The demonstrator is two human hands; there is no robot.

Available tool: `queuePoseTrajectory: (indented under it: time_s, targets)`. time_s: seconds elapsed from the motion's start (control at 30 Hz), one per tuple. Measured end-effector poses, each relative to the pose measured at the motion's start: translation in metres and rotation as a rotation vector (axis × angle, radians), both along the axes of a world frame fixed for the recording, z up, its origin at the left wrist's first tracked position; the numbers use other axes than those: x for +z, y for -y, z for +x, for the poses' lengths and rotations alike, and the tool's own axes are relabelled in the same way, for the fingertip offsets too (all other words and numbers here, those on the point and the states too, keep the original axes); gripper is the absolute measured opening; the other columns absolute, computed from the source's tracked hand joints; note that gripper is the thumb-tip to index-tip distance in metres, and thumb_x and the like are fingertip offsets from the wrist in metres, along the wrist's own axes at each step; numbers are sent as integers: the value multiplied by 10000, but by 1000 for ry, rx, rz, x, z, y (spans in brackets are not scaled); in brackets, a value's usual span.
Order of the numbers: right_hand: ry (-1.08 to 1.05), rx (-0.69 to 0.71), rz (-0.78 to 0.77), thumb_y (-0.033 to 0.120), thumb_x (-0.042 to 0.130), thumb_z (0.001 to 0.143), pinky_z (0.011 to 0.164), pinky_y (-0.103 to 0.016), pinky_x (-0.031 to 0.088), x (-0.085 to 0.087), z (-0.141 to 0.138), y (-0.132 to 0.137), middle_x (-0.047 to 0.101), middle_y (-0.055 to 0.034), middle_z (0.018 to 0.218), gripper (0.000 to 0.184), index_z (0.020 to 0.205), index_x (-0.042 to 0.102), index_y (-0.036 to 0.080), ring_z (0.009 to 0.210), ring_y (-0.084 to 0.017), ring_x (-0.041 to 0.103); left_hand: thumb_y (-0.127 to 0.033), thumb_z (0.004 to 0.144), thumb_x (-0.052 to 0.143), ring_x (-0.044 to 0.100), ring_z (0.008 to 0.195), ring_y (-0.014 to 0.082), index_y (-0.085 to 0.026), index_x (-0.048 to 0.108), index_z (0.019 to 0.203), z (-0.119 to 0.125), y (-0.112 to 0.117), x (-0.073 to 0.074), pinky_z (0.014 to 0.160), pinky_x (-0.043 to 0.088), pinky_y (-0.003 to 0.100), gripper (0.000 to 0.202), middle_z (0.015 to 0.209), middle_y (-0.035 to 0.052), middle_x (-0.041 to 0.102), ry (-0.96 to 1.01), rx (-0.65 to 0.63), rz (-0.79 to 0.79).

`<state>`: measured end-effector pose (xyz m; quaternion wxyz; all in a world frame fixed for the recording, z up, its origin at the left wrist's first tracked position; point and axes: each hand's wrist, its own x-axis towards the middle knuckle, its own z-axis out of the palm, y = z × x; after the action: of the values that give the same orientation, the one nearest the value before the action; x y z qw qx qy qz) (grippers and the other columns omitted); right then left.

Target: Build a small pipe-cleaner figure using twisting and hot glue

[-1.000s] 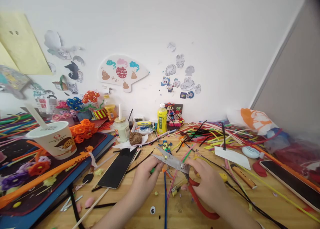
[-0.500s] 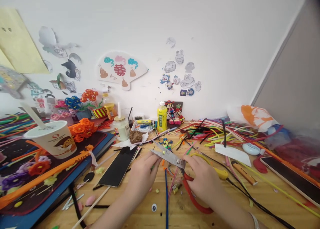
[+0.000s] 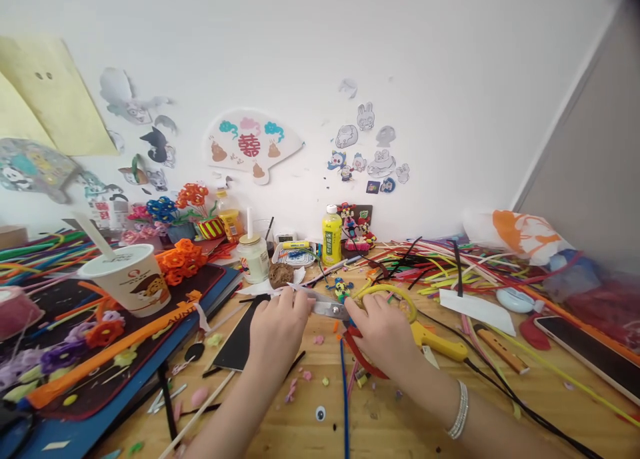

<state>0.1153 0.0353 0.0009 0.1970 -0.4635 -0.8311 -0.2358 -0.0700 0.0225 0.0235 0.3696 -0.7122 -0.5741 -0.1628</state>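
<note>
My right hand [image 3: 384,335] is closed around the red handles of a pair of scissors [image 3: 327,307], whose silver blades point left over the wooden table [image 3: 410,419]. My left hand [image 3: 278,327] is closed at the blade tips, pinching something small that I cannot make out. A blue pipe cleaner [image 3: 345,399] runs toward me between the two hands. A yellow loop of pipe cleaner [image 3: 395,291] lies just behind my right hand. A silver bracelet [image 3: 459,409] circles my right wrist.
A paper cup with a straw [image 3: 130,285] stands on a dark mat [image 3: 75,339] at left, with orange pipe-cleaner flowers [image 3: 180,260]. A yellow bottle [image 3: 331,235] and a jar [image 3: 254,257] stand by the wall. Loose pipe cleaners [image 3: 450,265] and a phone [image 3: 590,355] lie at right.
Both hands and the scissors have moved away from me and a little left. The blades have swung from tilted to nearly level. The view has shifted slightly right.
</note>
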Motion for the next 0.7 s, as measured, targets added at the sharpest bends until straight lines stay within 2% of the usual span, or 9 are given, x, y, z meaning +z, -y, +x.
queuePoseTrajectory:
  time_s: [0.1, 0.23, 0.4, 0.57, 0.63, 0.7]
  targets:
    - [43, 24, 5, 200, 511, 787, 569, -282, 326, 2, -3, -2, 569, -83, 792, 298, 1084, 534, 200, 714, -219, 507, -177, 859, 347, 574, 565, 196, -180, 560, 783, 5, 1, -2, 502, 320, 285, 226, 676, 61, 589, 0, 69, -148]
    - [63, 47, -4, 148, 467, 812, 582, -281, 339, 1, -3, -6, 574, -82, 788, 287, 1090, 527, 192, 735, -215, 517, -48, 781, 372, 585, 573, 198, -168, 567, 792, 7, 0, -5, 505, 341, 281, 229, 707, 80, 595, 3, 95, -256]
    - [106, 49, -39, 138, 473, 805, 577, -278, 350, -2, -6, -8, 591, -99, 801, 291, 1089, 528, 176, 734, -214, 544, -41, 775, 365, 596, 595, 214, -155, 578, 782, 8, -5, -9, 524, 366, 294, 241, 699, 94, 603, 43, 63, -272]
    - [190, 32, -61, 97, 425, 828, 520, -253, 318, 3, -9, -11, 605, -82, 733, 268, 1065, 528, 171, 650, -188, 560, -81, 813, 345, 596, 606, 221, -143, 578, 769, 5, -7, -8, 521, 362, 290, 245, 704, 97, 607, 57, 51, -286]
    - [188, -7, -60, 115, 442, 824, 514, -248, 310, 7, -4, -14, 612, -83, 742, 258, 1060, 529, 176, 656, -190, 567, -135, 840, 336, 592, 599, 207, -149, 575, 753, 4, -7, -7, 508, 355, 275, 254, 704, 87, 609, 81, 29, -296]
    - [137, -90, -64, 156, 470, 817, 518, -245, 311, 11, 7, -18, 621, -85, 761, 239, 1044, 537, 185, 674, -194, 575, -206, 864, 320, 593, 612, 192, -161, 571, 735, 4, -7, -7, 510, 362, 259, 286, 717, 73, 618, 202, -35, -332]
